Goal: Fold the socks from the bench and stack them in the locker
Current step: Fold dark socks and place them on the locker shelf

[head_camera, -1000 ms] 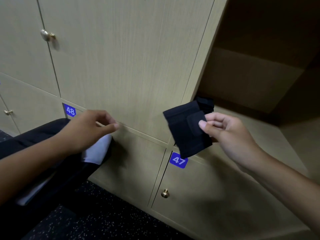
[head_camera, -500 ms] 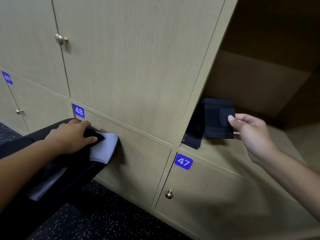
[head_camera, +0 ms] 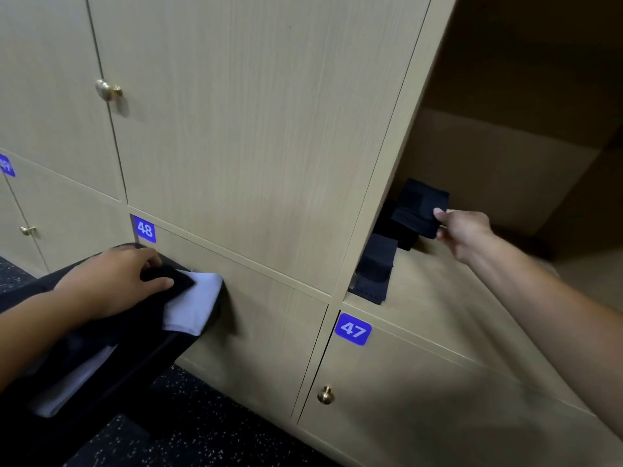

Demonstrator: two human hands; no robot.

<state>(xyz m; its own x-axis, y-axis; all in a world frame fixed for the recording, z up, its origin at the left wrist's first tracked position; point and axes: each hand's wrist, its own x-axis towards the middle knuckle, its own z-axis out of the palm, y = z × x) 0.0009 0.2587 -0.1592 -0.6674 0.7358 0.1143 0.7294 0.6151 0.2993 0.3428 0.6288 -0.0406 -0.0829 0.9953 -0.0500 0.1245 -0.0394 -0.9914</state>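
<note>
Inside open locker (head_camera: 505,183): right hand (head_camera: 467,230) pinching folded black sock (head_camera: 421,210) onto stack for alignment; left hand (head_camera: 111,284) gripping next black sock (head_camera: 168,281) on worktop (head_camera: 111,375), ready for folding.

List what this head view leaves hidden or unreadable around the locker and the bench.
- Stack in the open locker: the locker's side panel and the folded black sock in the right hand hide the sock count.
- Right hand's grip: only the thumb shows; the fingers lie behind the sock.
- Bench: cut off by the left edge; the left hand covers part of the dark sock.
- Blue tag at the left edge: blurred, cropped.
</note>
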